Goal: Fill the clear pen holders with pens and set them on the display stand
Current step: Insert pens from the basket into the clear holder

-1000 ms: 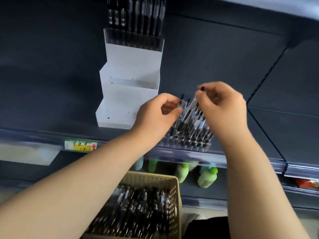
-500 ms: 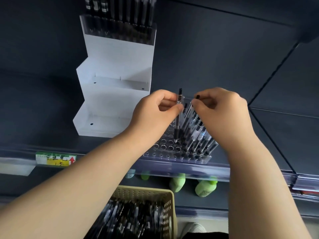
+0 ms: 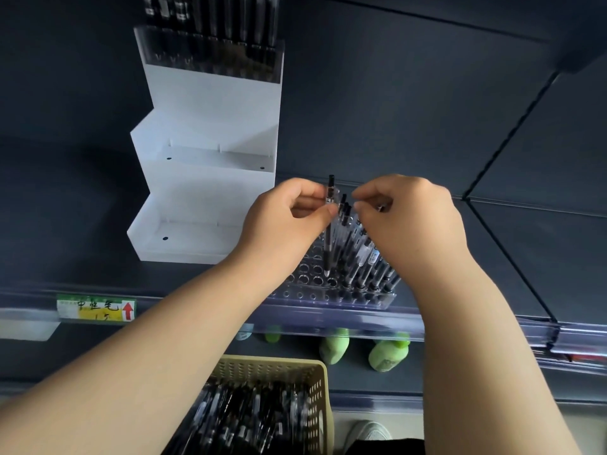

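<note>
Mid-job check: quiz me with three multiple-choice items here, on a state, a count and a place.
1. The left hand is: A resting open; B curled, empty; C pinching a clear black-ended pen over the clear perforated holder.
2. How many tiers of the white stepped display stand carry pens? A one; B two; C three.
3. Where is the beige perforated plastic basket of pens? A on the stand; B below the dark shelf's front edge; C beside the holder.
Answers: C, thumb and finger clamp the barrel; A, only the top tier is filled; B, it shows lowest in view.
</note>
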